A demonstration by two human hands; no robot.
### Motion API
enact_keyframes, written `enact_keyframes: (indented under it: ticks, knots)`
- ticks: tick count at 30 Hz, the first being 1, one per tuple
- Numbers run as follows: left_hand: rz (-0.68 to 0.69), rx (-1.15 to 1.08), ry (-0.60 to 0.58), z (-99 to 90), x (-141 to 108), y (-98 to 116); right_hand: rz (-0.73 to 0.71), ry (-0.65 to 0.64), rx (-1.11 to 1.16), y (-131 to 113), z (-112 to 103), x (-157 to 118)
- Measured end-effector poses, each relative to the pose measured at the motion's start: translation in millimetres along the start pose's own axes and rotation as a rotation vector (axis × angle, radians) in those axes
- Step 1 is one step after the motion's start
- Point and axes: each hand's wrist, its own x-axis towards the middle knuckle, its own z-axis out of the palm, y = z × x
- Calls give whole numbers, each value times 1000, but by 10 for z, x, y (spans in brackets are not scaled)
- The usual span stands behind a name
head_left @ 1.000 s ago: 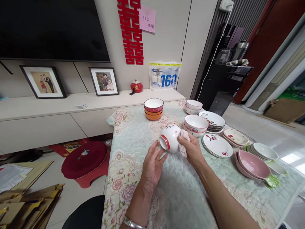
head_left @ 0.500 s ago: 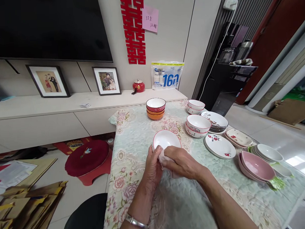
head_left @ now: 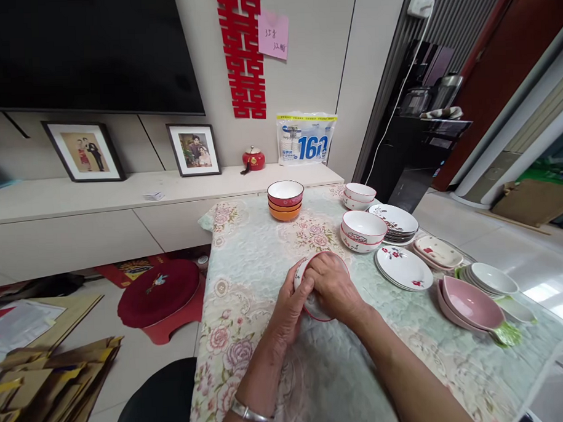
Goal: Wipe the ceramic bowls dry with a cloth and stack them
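Note:
A small white bowl (head_left: 316,307) with a red rim and a printed pattern on its outer wall is tilted above the table. My left hand (head_left: 289,302) grips its left side, with the thumb over the rim. Inside the bowl my right hand (head_left: 331,286) presses with curled fingers. The white tissue that showed in this hand half a second ago is hidden under the fingers now. Beyond the bowl stands a stack of red and orange bowls (head_left: 285,201). Red-rimmed white bowls (head_left: 364,228) are stacked to the right.
Along the table's right side are flowered plates (head_left: 403,268), dark-patterned plates (head_left: 393,219), rectangular dishes (head_left: 437,253), small white bowls (head_left: 494,278) and pink bowls (head_left: 473,303). The floral tablecloth (head_left: 248,310) covers the table. A red stool (head_left: 162,295) and a black stool (head_left: 156,400) stand left.
The bowl has been tilted and turned, so its patterned outer wall shows. My right hand has moved from the near rim into the bowl, and the white tissue has gone out of sight.

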Motion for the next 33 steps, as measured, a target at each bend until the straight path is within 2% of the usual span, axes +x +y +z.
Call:
enact_keyframes:
  ticks: [3,5,9,11,13,16,18,20,22,23,27,30,33]
  knots:
    - [48,69,55,17,2,-20,147,-28,-262,-10,-40,10]
    - [105,128,104,27,3,-39,261,-84,-338,-27,-62,8]
    - [175,198,117,35,0,-50,459,-249,-226,-68,-72,0]
    - [182,208,118,33,-4,-49,471,-291,-52,-72,-57,-1]
    - [159,182,125,32,-5,-55,412,-240,154,-66,-27,2]
    - [80,47,111,43,-1,-74,326,-15,318,-51,31,9]
    - [27,-15,81,62,-1,-79,232,126,259,-41,53,9]
    - [2,-8,54,84,-7,-76,104,179,115,-28,49,2]
    - [23,34,45,96,-12,-77,42,150,-52,-11,22,-6]
    - [46,62,53,95,-14,-82,58,124,-128,-3,6,-9]
    - [172,197,117,54,-3,-126,247,-2,-300,0,-30,-5]
    - [254,268,122,23,6,-139,359,-134,-235,-29,-32,11]
    - [266,315,143,15,-2,-114,456,-252,27,-41,-36,18]
